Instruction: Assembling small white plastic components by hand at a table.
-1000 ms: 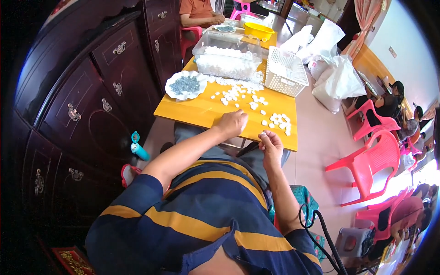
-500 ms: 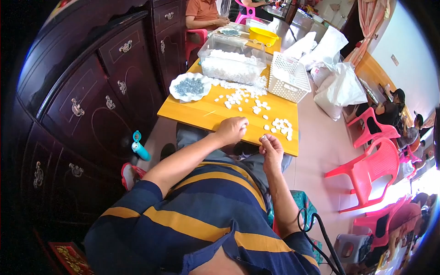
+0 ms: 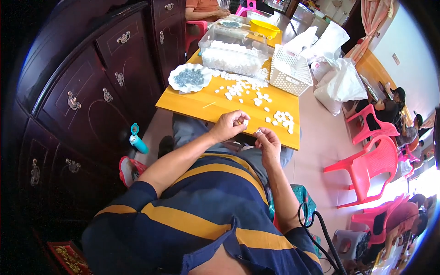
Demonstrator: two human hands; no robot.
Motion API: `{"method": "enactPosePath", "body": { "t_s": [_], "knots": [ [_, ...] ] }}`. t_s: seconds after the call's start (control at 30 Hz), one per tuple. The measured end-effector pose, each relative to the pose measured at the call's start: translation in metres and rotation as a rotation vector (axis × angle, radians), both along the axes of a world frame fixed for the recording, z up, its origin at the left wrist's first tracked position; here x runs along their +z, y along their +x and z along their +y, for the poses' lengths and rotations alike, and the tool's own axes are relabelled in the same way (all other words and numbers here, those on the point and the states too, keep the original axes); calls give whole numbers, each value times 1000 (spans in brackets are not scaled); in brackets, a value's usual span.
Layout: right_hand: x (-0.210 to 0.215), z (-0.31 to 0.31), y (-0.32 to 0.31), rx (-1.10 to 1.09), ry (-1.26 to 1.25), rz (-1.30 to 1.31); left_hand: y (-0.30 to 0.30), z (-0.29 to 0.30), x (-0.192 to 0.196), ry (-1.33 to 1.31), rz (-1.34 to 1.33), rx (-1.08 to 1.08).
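Note:
My left hand (image 3: 229,125) is closed at the table's near edge, with a small white plastic piece (image 3: 246,122) showing at its fingertips. Close by on the right, my right hand (image 3: 269,143) pinches another small white piece (image 3: 258,131) between thumb and finger. The two hands are apart. Past them, loose white pieces (image 3: 257,102) lie scattered on the yellow wooden table (image 3: 183,101), with a cluster (image 3: 284,120) at the right. A scalloped white plate (image 3: 174,86) of small grey-blue clear parts stands at the left.
Behind the scattered pieces stand a clear plastic bin (image 3: 231,43) of white pieces and a white perforated basket (image 3: 291,78). Farther back is a yellow basin (image 3: 264,29). White sacks (image 3: 341,87) and pink chairs (image 3: 366,169) are at right, dark cabinets (image 3: 82,91) at left. Other people sit nearby.
My left hand has turned so that its white piece shows more plainly. My right hand has shifted slightly left, still pinching its piece. The whole view has tilted a little.

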State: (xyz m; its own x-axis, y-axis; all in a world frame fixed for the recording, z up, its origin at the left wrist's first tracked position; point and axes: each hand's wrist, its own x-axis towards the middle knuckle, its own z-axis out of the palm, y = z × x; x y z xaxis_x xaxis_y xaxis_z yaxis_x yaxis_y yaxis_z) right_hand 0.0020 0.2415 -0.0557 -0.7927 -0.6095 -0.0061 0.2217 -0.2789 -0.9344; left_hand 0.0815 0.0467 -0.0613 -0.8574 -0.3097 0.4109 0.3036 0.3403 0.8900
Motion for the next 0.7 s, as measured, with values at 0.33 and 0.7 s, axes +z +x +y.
{"method": "enactPosePath", "body": {
  "t_s": [0.33, 0.7],
  "knots": [
    [2, 1, -1, 17, 22, 39, 3, 9, 9, 49, 32, -144],
    [5, 1, -1, 46, 28, 55, 5, 12, 13, 86, 2, -216]
  ]
}}
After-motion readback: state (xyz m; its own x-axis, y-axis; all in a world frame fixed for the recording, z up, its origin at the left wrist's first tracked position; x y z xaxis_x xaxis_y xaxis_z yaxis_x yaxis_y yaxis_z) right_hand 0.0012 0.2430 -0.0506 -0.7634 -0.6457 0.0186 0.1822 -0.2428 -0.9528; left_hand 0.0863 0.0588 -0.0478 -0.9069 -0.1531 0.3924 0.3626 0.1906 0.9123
